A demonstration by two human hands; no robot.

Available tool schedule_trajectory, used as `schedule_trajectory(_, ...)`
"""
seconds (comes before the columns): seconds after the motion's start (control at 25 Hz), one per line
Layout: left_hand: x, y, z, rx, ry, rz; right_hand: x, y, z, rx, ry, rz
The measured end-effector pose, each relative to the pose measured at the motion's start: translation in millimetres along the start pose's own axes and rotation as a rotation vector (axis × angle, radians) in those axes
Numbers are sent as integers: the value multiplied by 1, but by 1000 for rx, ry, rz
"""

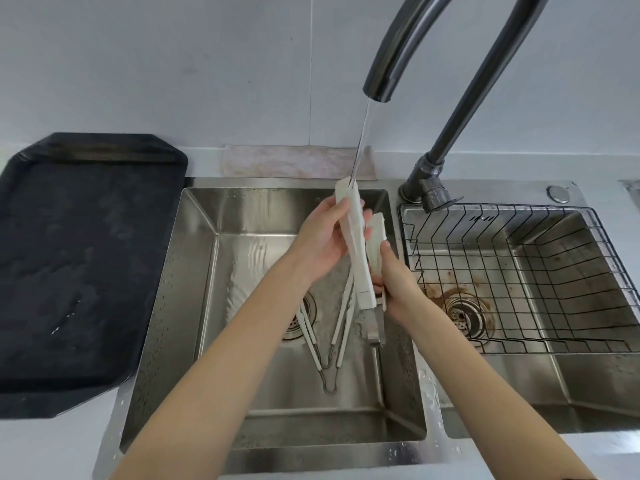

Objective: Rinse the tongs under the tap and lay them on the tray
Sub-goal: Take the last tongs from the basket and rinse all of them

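White tongs [358, 251] with flat wide tips are held tips-up over the left sink basin [194, 271], under the running water from the dark tap [381, 81]. The stream lands on the upper tip. My left hand [322, 240] grips the upper arm of the tongs. Lower down on the right side, my right hand [394, 278] holds them near their grey hinge end. Two thinner pairs of tongs [332, 337] lie on the basin floor by the drain. The black tray [79, 271] lies on the counter to the left, wet and bare.
The right basin holds a black wire basket [519, 271] over a stained drain. A pale cloth [298, 162] lies behind the sink against the wall. White counter runs along the front edge.
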State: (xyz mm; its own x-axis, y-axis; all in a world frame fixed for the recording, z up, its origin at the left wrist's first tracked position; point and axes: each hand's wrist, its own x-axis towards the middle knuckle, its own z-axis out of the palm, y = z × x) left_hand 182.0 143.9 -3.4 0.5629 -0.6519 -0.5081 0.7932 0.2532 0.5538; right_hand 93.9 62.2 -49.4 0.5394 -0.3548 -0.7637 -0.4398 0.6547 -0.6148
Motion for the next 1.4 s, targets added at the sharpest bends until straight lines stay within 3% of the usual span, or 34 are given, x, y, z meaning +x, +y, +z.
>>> schedule_trajectory(0.12, 2, 5, 5, -46, -31, -22, 10, 8, 0, -43, 34, 93)
schedule_trajectory(0.24, 8, 7, 13, 54, 32, -54, 15, 12, 4, -18, 40, 111)
schedule_trajectory(0.48, 6, 8, 24, 708, 175, 124, 11, 12, 7, 114, -125, 123)
schedule_trajectory(0.56, 3, 12, 26, 688, 98, 133, 12, 12, 10, 79, -119, 97)
schedule_trajectory(0.68, -3, 23, 25, 510, -49, 68, 20, 17, 8, -122, -10, 19)
schedule_trajectory(0.8, -8, 30, 18, 342, -139, -6, 18, 8, 6, -158, 38, 16)
schedule_trajectory(1.0, 2, 29, -3, 310, -50, -9, 5, -15, 3, -184, 110, -227)
schedule_trajectory(1.24, 8, 9, 1, 645, 187, 172, -5, -13, 1, -273, 187, -473)
schedule_trajectory(1.4, 13, 0, -5, 784, 256, 166, -17, -14, -1, -466, 217, -744)
